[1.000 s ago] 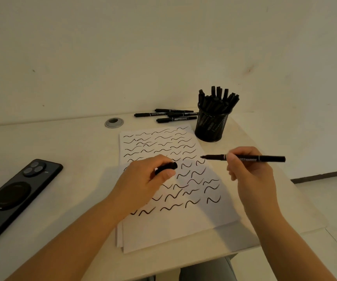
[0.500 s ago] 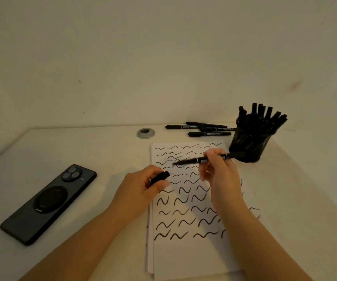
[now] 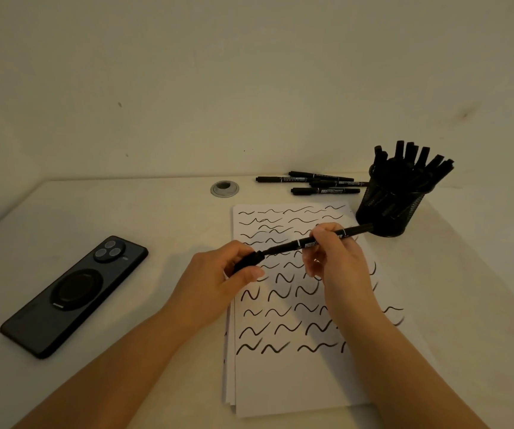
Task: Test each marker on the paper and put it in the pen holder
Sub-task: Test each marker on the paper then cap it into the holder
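My right hand (image 3: 334, 258) pinches a black marker (image 3: 305, 243) held nearly level above the paper (image 3: 292, 379), tip pointing left. My left hand (image 3: 218, 277) pinches the marker's black cap (image 3: 249, 260), whose open end meets the marker's tip. The white paper is covered with rows of black squiggles. A black mesh pen holder (image 3: 388, 212) stands at the paper's far right corner, packed with several black markers. Several loose markers (image 3: 311, 182) lie behind the paper near the wall.
A black phone (image 3: 73, 292) lies face down on the left of the desk. A round metal cable grommet (image 3: 224, 189) sits at the back. The desk's right edge runs just beyond the pen holder, with floor below it.
My right hand has swung the marker left over the paper until its tip reaches the cap in my left hand. The head camera has turned, shifting the scene rightward.
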`<state>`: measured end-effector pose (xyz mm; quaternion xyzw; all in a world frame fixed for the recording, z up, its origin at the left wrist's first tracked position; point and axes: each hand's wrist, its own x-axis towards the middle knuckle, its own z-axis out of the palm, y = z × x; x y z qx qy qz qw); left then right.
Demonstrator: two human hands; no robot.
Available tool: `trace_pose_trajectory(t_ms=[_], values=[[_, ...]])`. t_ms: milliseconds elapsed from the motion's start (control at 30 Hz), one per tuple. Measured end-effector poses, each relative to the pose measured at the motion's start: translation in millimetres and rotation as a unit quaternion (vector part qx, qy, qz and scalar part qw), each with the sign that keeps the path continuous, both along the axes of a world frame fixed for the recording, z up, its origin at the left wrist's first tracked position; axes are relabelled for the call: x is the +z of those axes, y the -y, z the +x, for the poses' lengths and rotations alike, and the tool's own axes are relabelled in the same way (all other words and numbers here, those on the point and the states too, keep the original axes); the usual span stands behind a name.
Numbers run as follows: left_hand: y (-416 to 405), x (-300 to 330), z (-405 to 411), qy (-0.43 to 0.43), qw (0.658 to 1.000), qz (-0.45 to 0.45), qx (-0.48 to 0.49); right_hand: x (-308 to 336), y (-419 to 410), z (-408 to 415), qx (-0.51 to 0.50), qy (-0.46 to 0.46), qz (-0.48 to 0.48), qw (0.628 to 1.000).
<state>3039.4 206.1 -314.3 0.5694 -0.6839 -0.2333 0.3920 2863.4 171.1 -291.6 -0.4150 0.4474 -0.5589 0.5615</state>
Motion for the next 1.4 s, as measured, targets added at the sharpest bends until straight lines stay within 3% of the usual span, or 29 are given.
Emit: trace_pose_trajectory(t_ms=[300, 467, 633, 867, 1000, 1067, 1133, 1267, 1400], values=[[-5, 7, -5, 0.013, 0.999, -0.027, -0.023, 2, -9, 5, 0.126, -0.105, -0.082, 0.983], [-8, 8, -9, 0.034, 0.997, -0.065, -0.017, 1, -14, 6, 0.154, -0.071, -0.110, 0.979], [-9, 11, -12, 0.000, 0.998, -0.045, -0.049, 2, -13, 5, 0.186, -0.074, -0.146, 0.969], [-3, 12, -7, -0.041, 0.997, -0.028, -0.053, 2, -11, 9, 0.163, -0.091, -0.163, 0.969], [-1, 16, 2, -0.069, 0.996, -0.015, -0.046, 2, -8, 5, 0.134, -0.071, -0.119, 0.981], [1, 16, 8, -0.086, 0.996, -0.013, -0.008, 3, -4, -1, 0.094, -0.060, -0.098, 0.989], [3, 20, 12, -0.109, 0.993, -0.012, 0.042, 6, 0, -7, 0.061, -0.109, -0.110, 0.986], [9, 40, 13, -0.101, 0.993, -0.021, 0.052, 17, 2, -17, 0.073, -0.290, -0.187, 0.936], [18, 76, -10, 0.016, 0.998, -0.058, -0.010, 47, 4, -32, 0.082, -0.515, -0.291, 0.802]])
